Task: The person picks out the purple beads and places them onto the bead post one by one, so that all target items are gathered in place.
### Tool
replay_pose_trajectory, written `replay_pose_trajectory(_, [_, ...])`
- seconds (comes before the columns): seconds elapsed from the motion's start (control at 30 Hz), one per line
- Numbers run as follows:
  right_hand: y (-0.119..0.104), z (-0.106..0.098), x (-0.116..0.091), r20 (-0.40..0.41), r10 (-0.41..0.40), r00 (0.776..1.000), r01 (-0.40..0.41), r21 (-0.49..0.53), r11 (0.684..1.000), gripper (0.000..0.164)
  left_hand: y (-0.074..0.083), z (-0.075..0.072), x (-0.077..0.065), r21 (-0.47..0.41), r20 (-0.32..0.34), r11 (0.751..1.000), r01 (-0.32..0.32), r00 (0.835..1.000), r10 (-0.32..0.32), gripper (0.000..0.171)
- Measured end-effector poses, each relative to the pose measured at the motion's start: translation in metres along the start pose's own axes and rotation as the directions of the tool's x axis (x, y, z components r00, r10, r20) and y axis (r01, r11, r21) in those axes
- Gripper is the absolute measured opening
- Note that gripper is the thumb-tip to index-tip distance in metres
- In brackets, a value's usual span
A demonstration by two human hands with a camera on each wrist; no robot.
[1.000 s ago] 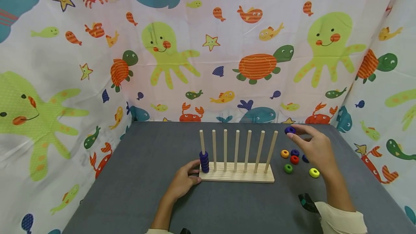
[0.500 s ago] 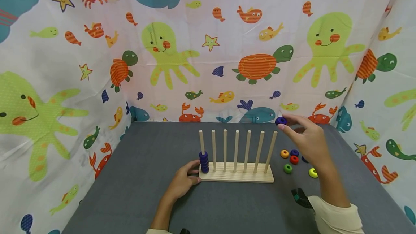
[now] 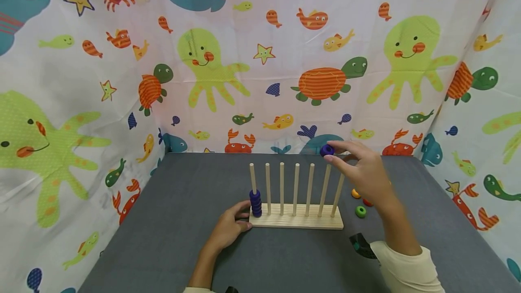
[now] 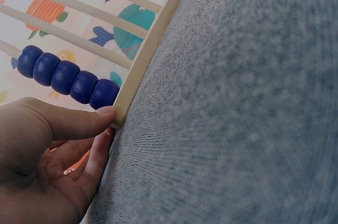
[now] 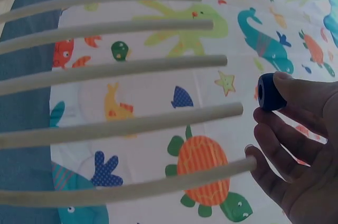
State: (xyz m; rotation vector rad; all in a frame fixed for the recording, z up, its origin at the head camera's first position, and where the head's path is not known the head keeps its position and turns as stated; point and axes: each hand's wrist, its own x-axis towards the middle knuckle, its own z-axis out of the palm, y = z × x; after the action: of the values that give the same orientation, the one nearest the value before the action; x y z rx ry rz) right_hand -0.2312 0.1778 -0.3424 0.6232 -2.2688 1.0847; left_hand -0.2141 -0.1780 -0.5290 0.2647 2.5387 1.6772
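Note:
A wooden peg rack (image 3: 297, 223) with a row of upright pegs stands on the grey table. Several dark blue beads (image 4: 64, 77) are stacked on its leftmost peg. My left hand (image 3: 228, 227) pinches the left end of the rack's base, thumb on one side and fingers on the other, as the left wrist view shows. My right hand (image 3: 366, 175) is raised over the rack's right side, thumb and fingertips pinching a blue bead (image 3: 327, 150). That bead is above the tips of the right-hand pegs, apart from them. In the right wrist view its hole (image 5: 261, 91) faces the pegs.
Right of the rack lie loose beads: a green one (image 3: 360, 211), an orange one (image 3: 356, 193) and a red one (image 3: 368, 202), partly covered by my right hand. A sea-animal patterned cloth (image 3: 260, 80) hangs behind the table (image 3: 183, 184) and along both sides.
My right hand has moved left with the blue bead, from above the loose beads to above the right-hand pegs. My left hand and the rack have stayed put.

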Motion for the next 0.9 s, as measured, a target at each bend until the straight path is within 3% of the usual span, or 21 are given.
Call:
replay_pose_trajectory(0.3, [-0.009,0.018,0.004,0.032,-0.072,0.997,0.071,0.036,0.997,0.037,0.001,0.001,0.0,-0.003,0.003,1.0,-0.002,1.0,0.002,0.065])
replay_pose_trajectory(0.9, [-0.04,0.05,0.011,0.167,-0.089,0.982,0.076,0.087,0.993,0.037,0.001,0.0,0.0,-0.007,0.0,1.0,-0.011,1.0,0.011,0.064])
